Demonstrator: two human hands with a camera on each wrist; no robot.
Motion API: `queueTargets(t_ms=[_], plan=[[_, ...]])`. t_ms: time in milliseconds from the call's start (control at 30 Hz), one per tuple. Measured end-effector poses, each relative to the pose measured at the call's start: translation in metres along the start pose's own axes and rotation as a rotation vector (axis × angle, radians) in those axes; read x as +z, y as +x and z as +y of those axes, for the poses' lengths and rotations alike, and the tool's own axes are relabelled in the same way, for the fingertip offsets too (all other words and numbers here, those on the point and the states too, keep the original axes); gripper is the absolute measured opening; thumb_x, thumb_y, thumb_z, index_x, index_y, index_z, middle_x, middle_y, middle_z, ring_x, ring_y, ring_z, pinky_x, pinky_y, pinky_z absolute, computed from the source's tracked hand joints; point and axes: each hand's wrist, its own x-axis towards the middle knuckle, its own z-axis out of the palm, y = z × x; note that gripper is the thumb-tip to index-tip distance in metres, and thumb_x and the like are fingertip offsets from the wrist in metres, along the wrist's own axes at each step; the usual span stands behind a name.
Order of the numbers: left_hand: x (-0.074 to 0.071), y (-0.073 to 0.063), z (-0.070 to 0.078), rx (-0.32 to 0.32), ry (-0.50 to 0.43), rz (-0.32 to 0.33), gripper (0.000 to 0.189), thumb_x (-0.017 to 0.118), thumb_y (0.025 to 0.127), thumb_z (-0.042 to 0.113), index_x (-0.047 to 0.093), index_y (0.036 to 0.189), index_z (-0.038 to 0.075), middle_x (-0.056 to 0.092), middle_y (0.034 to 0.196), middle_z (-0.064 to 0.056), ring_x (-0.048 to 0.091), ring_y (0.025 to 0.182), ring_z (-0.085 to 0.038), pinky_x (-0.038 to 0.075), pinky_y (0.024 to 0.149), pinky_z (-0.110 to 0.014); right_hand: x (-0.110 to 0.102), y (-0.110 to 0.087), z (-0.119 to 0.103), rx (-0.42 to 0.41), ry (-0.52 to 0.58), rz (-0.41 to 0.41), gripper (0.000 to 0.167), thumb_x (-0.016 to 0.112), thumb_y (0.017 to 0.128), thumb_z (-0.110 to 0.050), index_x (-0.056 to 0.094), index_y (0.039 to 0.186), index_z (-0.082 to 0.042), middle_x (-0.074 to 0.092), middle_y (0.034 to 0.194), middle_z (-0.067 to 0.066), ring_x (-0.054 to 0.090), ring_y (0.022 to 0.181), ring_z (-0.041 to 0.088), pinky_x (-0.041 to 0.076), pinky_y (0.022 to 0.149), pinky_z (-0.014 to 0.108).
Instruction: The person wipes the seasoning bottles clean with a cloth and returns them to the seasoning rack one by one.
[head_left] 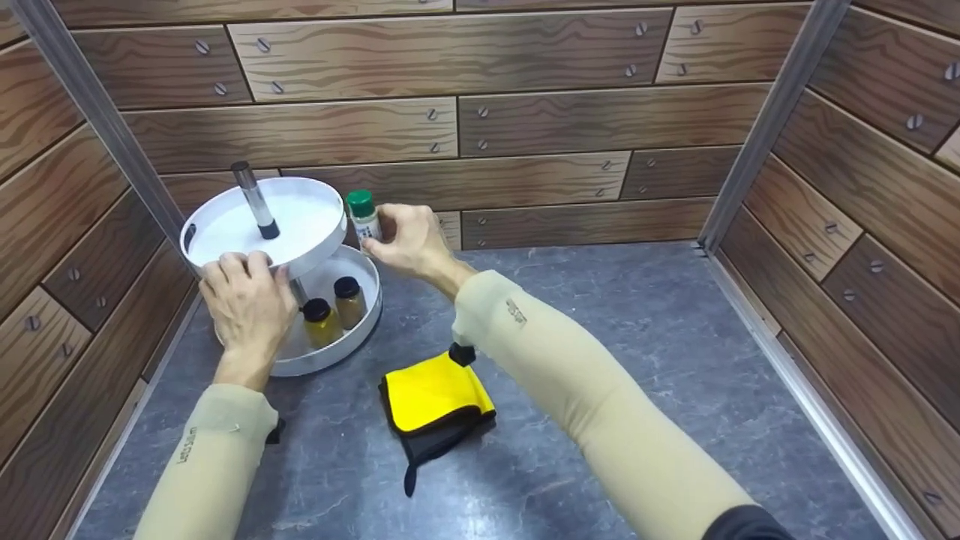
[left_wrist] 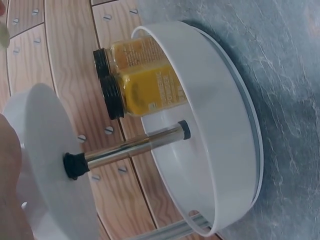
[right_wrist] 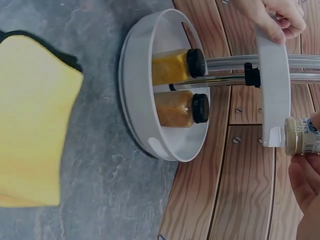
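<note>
A white two-tier turntable organizer (head_left: 311, 214) stands at the back left, its round trays joined by a metal post (left_wrist: 132, 150). My left hand (head_left: 251, 311) grips the near rim of the upper tray, fingers over the edge. Between the thumb and fingers of my right hand (head_left: 412, 240) is a small spice jar (head_left: 366, 225) with a green cap, upright at the right edge of the upper tray. In the lower tray (left_wrist: 220, 110) two black-capped jars stand side by side, a yellow powder jar (left_wrist: 147, 90) and a brownish one (left_wrist: 135, 52).
A folded yellow and black cloth (head_left: 435, 394) lies on the grey marbled surface (head_left: 637, 360), in front of the organizer. Wood-patterned panels (head_left: 525, 60) enclose the back and both sides, with metal strips (head_left: 795, 390) along the corners and edges.
</note>
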Motion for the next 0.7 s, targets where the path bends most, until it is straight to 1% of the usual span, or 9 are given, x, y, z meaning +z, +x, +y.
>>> queueTargets(t_ms=[100, 200, 333, 500, 633, 700], plan=[[0.002, 0.0, 0.002, -0.001, 0.001, 0.011, 0.035, 0.065, 0.109, 0.031, 0.057, 0.109, -0.003, 0.053, 0.113, -0.032, 0.048, 0.107, -0.055, 0.043, 0.093, -0.066, 0.003, 0.009, -0.005, 0.044, 0.032, 0.001, 0.035, 0.086, 0.096, -0.031, 0.082, 0.125, -0.013, 0.088, 0.111, 0.004, 0.083, 0.096, 0.019, 0.064, 0.092, 0.029], [0.003, 0.0, 0.004, -0.003, -0.003, 0.02, 0.034, 0.065, 0.109, 0.031, 0.058, 0.11, -0.003, 0.054, 0.113, -0.032, 0.048, 0.107, -0.055, 0.043, 0.093, -0.066, 0.007, 0.016, -0.01, 0.074, 0.073, 0.004, 0.035, 0.087, 0.096, -0.029, 0.081, 0.127, -0.013, 0.088, 0.114, 0.005, 0.083, 0.101, 0.021, 0.064, 0.094, 0.029], [0.006, 0.001, 0.007, 0.004, -0.008, 0.015, 0.032, 0.064, 0.109, 0.029, 0.058, 0.11, -0.002, 0.053, 0.113, -0.031, 0.048, 0.106, -0.054, 0.044, 0.094, -0.066, 0.012, 0.023, -0.013, 0.107, 0.126, 0.009, 0.035, 0.087, 0.097, -0.024, 0.08, 0.13, -0.013, 0.087, 0.118, 0.005, 0.083, 0.106, 0.021, 0.065, 0.097, 0.028], [0.006, -0.003, 0.004, 0.004, -0.009, 0.039, 0.03, 0.068, 0.106, 0.026, 0.06, 0.109, -0.003, 0.055, 0.111, -0.032, 0.049, 0.105, -0.054, 0.045, 0.092, -0.065, 0.024, 0.031, -0.023, 0.126, 0.125, -0.017, 0.037, 0.085, 0.099, -0.025, 0.078, 0.134, -0.015, 0.086, 0.122, 0.003, 0.081, 0.107, 0.017, 0.063, 0.098, 0.025], [0.004, -0.004, 0.0, -0.002, -0.017, 0.05, 0.031, 0.067, 0.107, 0.026, 0.062, 0.11, -0.004, 0.057, 0.112, -0.032, 0.05, 0.107, -0.055, 0.046, 0.092, -0.066, 0.033, 0.04, -0.035, 0.147, 0.119, -0.028, 0.04, 0.085, 0.1, -0.026, 0.077, 0.138, -0.017, 0.085, 0.126, 0.002, 0.08, 0.11, 0.015, 0.062, 0.099, 0.025], [0.001, -0.004, -0.002, -0.011, -0.015, 0.053, 0.032, 0.067, 0.107, 0.027, 0.063, 0.11, -0.004, 0.058, 0.112, -0.033, 0.051, 0.109, -0.056, 0.047, 0.093, -0.067, 0.036, 0.046, -0.041, 0.158, 0.11, -0.036, 0.043, 0.086, 0.1, -0.027, 0.076, 0.14, -0.019, 0.084, 0.132, 0.0, 0.079, 0.117, 0.015, 0.061, 0.104, 0.025]])
